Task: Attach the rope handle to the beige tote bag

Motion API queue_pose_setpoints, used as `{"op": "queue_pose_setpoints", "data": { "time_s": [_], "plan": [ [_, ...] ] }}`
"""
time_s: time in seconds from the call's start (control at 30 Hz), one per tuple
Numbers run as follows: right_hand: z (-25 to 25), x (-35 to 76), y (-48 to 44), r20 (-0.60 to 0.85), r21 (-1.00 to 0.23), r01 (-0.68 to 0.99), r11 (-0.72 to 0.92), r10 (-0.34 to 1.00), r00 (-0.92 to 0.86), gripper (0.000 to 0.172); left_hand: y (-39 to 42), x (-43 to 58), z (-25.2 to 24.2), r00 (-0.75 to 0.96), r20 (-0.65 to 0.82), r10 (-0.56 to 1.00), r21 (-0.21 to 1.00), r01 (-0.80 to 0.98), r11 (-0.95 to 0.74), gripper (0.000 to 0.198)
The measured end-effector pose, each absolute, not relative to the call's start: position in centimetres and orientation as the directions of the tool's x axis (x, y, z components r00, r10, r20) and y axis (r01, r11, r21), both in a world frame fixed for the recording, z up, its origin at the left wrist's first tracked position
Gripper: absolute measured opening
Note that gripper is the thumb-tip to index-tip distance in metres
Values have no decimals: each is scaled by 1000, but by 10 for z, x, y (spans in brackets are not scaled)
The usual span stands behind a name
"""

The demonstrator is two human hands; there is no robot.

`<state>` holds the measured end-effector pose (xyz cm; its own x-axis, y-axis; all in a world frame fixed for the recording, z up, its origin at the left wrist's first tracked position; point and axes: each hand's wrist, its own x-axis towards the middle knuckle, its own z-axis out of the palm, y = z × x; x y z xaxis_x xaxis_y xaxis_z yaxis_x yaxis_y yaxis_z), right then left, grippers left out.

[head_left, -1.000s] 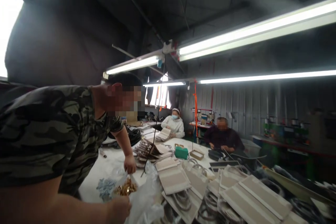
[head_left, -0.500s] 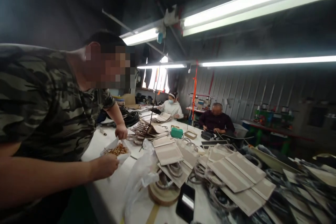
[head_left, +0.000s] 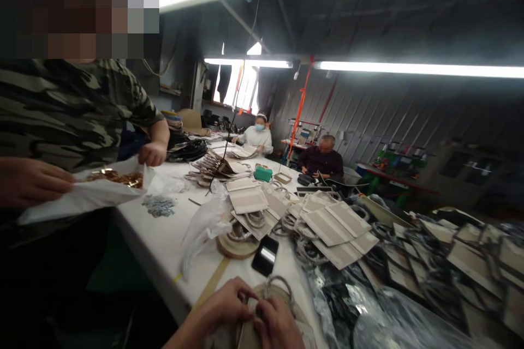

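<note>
At the bottom of the view, my left hand [head_left: 223, 302] and my right hand [head_left: 276, 324] close around a silver-coloured ring handle [head_left: 278, 289] on a beige fabric bag [head_left: 262, 330]. Most of the bag lies below the frame edge. Across the white worktable [head_left: 164, 245], a co-worker's hands [head_left: 153, 152] hold a white plastic bag [head_left: 82, 196] of gold-coloured metal fittings [head_left: 117, 177]. Beside it lies a loose pile of small grey metal parts [head_left: 159, 205].
Several stacks of beige bag panels [head_left: 331, 229] and coiled handles cover the table's right side. A phone [head_left: 265, 255], round wooden disc [head_left: 236, 246] and crumpled transparent plastic [head_left: 204, 229] lie close ahead. Two seated workers [head_left: 321, 158] are farther along.
The view has tilted down and shifted, bringing my hands into sight at the bottom. The co-worker has straightened and moved left, with the bag of gold fittings held farther open.
</note>
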<state>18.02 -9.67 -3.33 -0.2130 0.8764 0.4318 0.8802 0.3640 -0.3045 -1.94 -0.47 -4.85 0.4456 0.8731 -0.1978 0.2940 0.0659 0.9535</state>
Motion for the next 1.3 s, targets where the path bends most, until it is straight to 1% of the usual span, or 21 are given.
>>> {"op": "queue_pose_setpoints", "data": {
  "time_s": [0.07, 0.17, 0.23, 0.33, 0.37, 0.5, 0.63, 0.73, 0.87, 1.0, 1.2, 1.3],
  "plan": [
    [-31, 181, -101, 388, -343, 872, 349, 898, -207, 39, -9, -17, -45, 443, -153, 883, 958, 287, 22, 54],
    [-30, 180, -100, 389, -331, 878, 346, 898, -207, 29, -9, -15, -48, 408, -164, 898, 943, 333, 21, 52],
    [-24, 176, -103, 386, -354, 870, 344, 901, -199, 26, -9, -16, -46, 409, -178, 895, 934, 357, 22, 52],
    [0, 165, -116, 338, -463, 840, 282, 933, -127, 31, -13, -18, -31, 478, -170, 862, 937, 348, -8, 55],
    [9, 161, -121, 317, -489, 830, 267, 941, -116, 31, -14, -19, -25, 510, -186, 840, 939, 345, -2, 56],
    [29, 155, -125, 278, -529, 806, 265, 952, -130, 23, -13, -22, -10, 564, -177, 806, 947, 320, -16, 59],
    [27, 157, -123, 278, -543, 790, 285, 949, -150, 20, -12, -25, -6, 583, -159, 797, 951, 308, -36, 58],
    [25, 159, -122, 287, -544, 784, 300, 944, -162, 22, -14, -27, -3, 588, -150, 794, 958, 286, -30, 56],
    [25, 160, -121, 288, -545, 780, 308, 942, -171, 23, -18, -27, 1, 578, -193, 793, 966, 254, 50, 52],
    [26, 160, -123, 307, -539, 777, 325, 935, -178, 22, -20, -27, 5, 550, -234, 802, 954, 288, 81, 47],
    [25, 161, -124, 308, -559, 763, 325, 936, -173, 22, -21, -26, 11, 540, -262, 800, 956, 261, 136, 47],
    [27, 161, -123, 307, -566, 762, 315, 938, -160, 22, -20, -27, 15, 539, -284, 793, 948, 282, 148, 50]
  ]
}}
